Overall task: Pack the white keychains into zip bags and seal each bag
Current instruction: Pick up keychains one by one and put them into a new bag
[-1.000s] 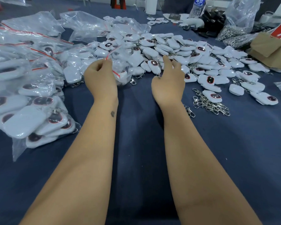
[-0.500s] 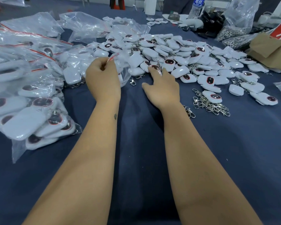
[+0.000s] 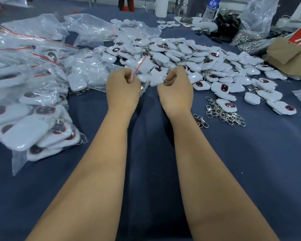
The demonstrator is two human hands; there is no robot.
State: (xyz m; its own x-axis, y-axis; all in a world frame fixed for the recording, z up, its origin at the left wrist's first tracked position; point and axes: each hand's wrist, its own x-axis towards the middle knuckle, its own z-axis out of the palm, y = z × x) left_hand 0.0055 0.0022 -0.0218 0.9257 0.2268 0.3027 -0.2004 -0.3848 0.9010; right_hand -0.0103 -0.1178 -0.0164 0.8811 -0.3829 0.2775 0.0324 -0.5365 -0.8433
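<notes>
A big heap of white keychains (image 3: 186, 56) with dark oval centres covers the far middle of the blue table. My left hand (image 3: 122, 89) pinches the red-striped mouth of a clear zip bag (image 3: 141, 66), which stands up in front of the heap. My right hand (image 3: 176, 89) is curled round one white keychain (image 3: 157, 80), gripping it by its metal clasp just right of the bag. Most of that keychain's body is hidden behind the bag and my fingers.
Filled zip bags (image 3: 33, 119) are piled along the left side. Empty clear bags (image 3: 89, 30) lie at the back left. Loose metal clasps (image 3: 222, 112) lie right of my right wrist. A cardboard box (image 3: 288, 56) and a water bottle (image 3: 211, 9) stand at the back right.
My right hand reached flat into the heap, then curled and pulled back with one keychain. My left hand kept hold of the bag and lifted its mouth upright.
</notes>
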